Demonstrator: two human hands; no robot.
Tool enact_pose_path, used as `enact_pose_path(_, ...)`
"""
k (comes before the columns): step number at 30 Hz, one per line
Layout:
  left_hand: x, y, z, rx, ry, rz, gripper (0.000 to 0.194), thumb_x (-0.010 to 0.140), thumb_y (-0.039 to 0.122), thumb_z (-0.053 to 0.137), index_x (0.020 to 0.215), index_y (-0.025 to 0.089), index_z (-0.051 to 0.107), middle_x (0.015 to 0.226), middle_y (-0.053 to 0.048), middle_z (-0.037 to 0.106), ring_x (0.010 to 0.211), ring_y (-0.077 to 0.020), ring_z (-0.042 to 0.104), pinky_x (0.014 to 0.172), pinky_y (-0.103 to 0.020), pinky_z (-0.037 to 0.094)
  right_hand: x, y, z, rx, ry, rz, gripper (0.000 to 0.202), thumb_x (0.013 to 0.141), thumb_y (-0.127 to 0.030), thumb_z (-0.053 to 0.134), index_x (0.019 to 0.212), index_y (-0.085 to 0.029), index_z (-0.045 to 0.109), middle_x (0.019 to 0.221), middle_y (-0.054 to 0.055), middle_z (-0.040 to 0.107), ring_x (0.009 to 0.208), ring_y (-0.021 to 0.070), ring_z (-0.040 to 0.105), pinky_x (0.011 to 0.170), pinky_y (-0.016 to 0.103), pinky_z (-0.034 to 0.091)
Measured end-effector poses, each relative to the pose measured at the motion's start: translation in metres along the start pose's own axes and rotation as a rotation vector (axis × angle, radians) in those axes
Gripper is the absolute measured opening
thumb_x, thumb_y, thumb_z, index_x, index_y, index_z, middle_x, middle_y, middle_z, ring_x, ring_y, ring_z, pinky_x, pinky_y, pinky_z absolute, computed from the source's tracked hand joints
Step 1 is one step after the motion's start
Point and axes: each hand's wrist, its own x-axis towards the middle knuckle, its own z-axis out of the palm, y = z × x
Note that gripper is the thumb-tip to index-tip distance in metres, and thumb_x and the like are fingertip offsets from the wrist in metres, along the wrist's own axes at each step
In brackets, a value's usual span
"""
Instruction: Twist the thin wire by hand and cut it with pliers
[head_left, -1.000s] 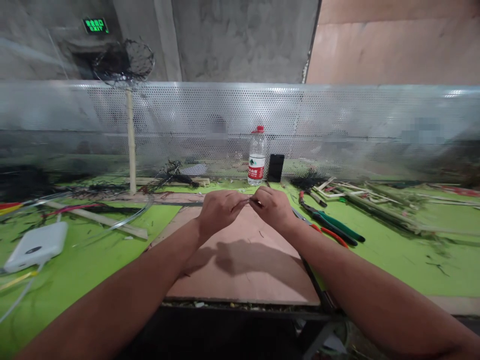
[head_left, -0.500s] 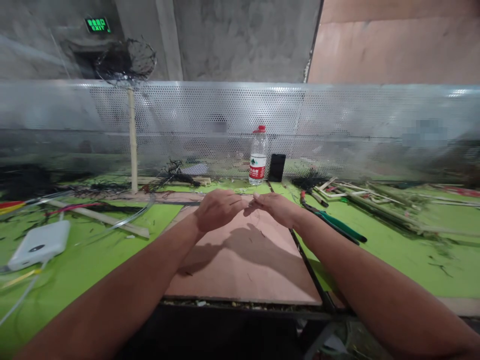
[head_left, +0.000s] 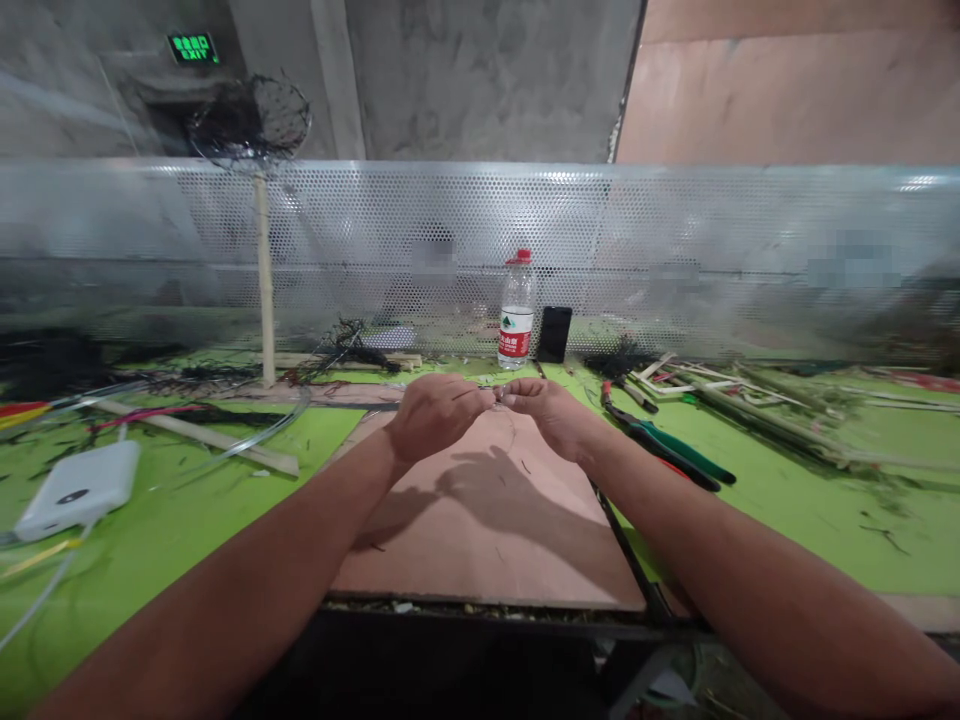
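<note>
Above a bare brown board (head_left: 480,550), my two hands meet at the fingertips. My left hand (head_left: 439,415) is closed, its fingers curled around a thin dark wire (head_left: 514,432) that shows only as a fine strand below the fingertips. Thumb and finger of my right hand (head_left: 547,408) pinch at the same spot, touching the left fingertips. Most of what lies between the fingers is too small and covered to see. Green-handled pliers (head_left: 682,450) lie right of my right wrist.
A water bottle (head_left: 515,320) and a dark phone (head_left: 553,335) stand behind my hands. At left are a white device (head_left: 81,488) and a wooden stick (head_left: 265,280) topped by a wire tangle (head_left: 251,125). Bamboo strips (head_left: 757,410) lie right. A perforated metal screen (head_left: 360,230) runs behind.
The right fingers have drawn from a flatter pose into a pinch. The left fingers have curled tighter. Both hands stay over the board, and their shadow has changed shape.
</note>
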Motion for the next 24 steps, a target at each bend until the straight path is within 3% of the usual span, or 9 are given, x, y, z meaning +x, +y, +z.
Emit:
enact_pose_path(3,-0.001,0.003,0.003,-0.013,0.016,-0.100,0.017,0.088,0.026,0.046,0.086,0.021,0.063,0.077,0.001,0.067,0.072,-0.0117,0.058,0.065,-0.025,0.040,0.001,0.000,0.000,-0.009,0.033,-0.057,0.012,0.068,-0.026,0.070,0.077,-0.018,0.066,0.082,0.001,0.068,0.082,0.0142,0.060,0.088,0.034,0.041)
enact_pose_path(9,0.002,0.009,0.005,-0.079,0.026,-0.316,0.021,0.087,0.034,0.049,0.084,0.020,0.064,0.077,-0.001,0.069,0.073,-0.0125,0.061,0.065,-0.024,0.040,0.001,-0.002,0.000,-0.258,0.134,-0.345,0.005,0.075,-0.025,0.065,0.078,-0.023,0.069,0.092,0.002,0.069,0.117,0.0192,0.047,0.098,0.039,0.035)
enact_pose_path(14,0.004,0.010,0.005,-0.136,0.037,-0.399,0.022,0.087,0.034,0.049,0.085,0.020,0.065,0.082,-0.001,0.070,0.076,-0.0128,0.063,0.068,-0.023,0.042,0.001,-0.010,-0.001,-0.718,0.197,-0.783,0.011,0.079,-0.020,0.060,0.078,-0.025,0.070,0.090,0.002,0.070,0.113,0.0202,0.050,0.100,0.042,0.033)
enact_pose_path(17,0.002,0.007,0.006,-0.127,0.034,-0.432,0.022,0.086,0.034,0.050,0.086,0.020,0.066,0.082,-0.002,0.070,0.075,-0.0130,0.062,0.068,-0.024,0.042,-0.001,-0.011,-0.002,-0.895,0.253,-0.901,0.012,0.081,-0.019,0.058,0.081,-0.024,0.068,0.091,0.002,0.070,0.109,0.0208,0.052,0.099,0.043,0.034)
enact_pose_path(20,-0.002,0.001,0.007,-0.077,0.050,-0.396,0.022,0.086,0.033,0.050,0.085,0.019,0.066,0.078,-0.002,0.069,0.072,-0.0128,0.061,0.066,-0.024,0.041,-0.005,-0.011,-0.001,-1.005,0.287,-0.959,0.009,0.081,-0.019,0.058,0.080,-0.024,0.066,0.087,0.001,0.070,0.102,0.0214,0.055,0.100,0.045,0.031)
enact_pose_path(24,-0.004,-0.004,0.006,0.006,0.017,-0.172,0.019,0.087,0.031,0.049,0.084,0.020,0.064,0.071,0.000,0.066,0.066,-0.0112,0.058,0.062,-0.024,0.038,-0.011,-0.017,0.000,-0.985,0.335,-0.952,0.006,0.081,-0.023,0.057,0.079,-0.022,0.063,0.082,0.003,0.066,0.090,0.0202,0.058,0.093,0.043,0.037)
